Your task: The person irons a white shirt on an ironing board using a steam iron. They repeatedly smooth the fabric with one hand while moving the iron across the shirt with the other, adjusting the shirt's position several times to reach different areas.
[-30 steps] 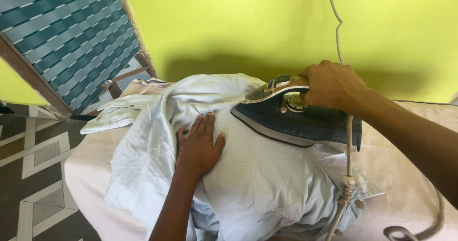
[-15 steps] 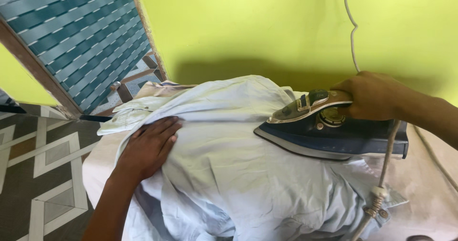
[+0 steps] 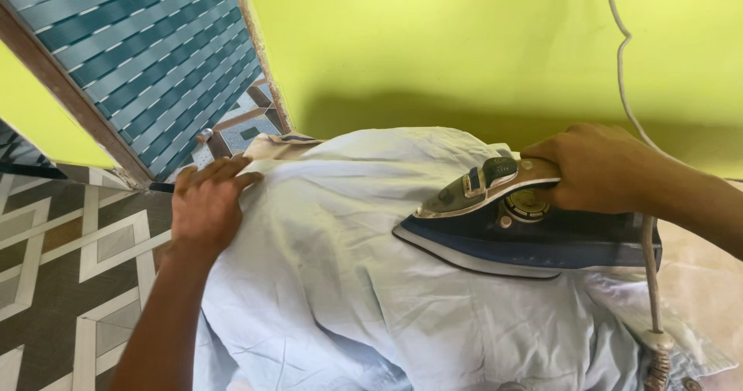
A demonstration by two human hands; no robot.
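Your right hand point(image 3: 600, 168) is wrapped tightly around the handle of the steam iron point(image 3: 518, 224), knuckles up. The iron is dark blue with a pale, gold-toned top, a round dial just under your fingers and a small dark button ahead of them; its pointed nose aims toward your left hand. Its flat sole rests on the pale blue shirt point(image 3: 364, 282), a thin, soft cloth with fine creases, spread between your two hands and draped toward you. A whitish cord point(image 3: 648, 259) drops from just below your right wrist to a ribbed collar near the shirt's edge.

Your left hand point(image 3: 205, 201) lies flat and spread on the far left edge of the shirt, fingers extended, gripping nothing. Beyond its fingertips stands a brown wooden frame with teal slatted panels point(image 3: 139, 58). Below your left forearm is patterned grey and white tiled floor point(image 3: 70, 282).
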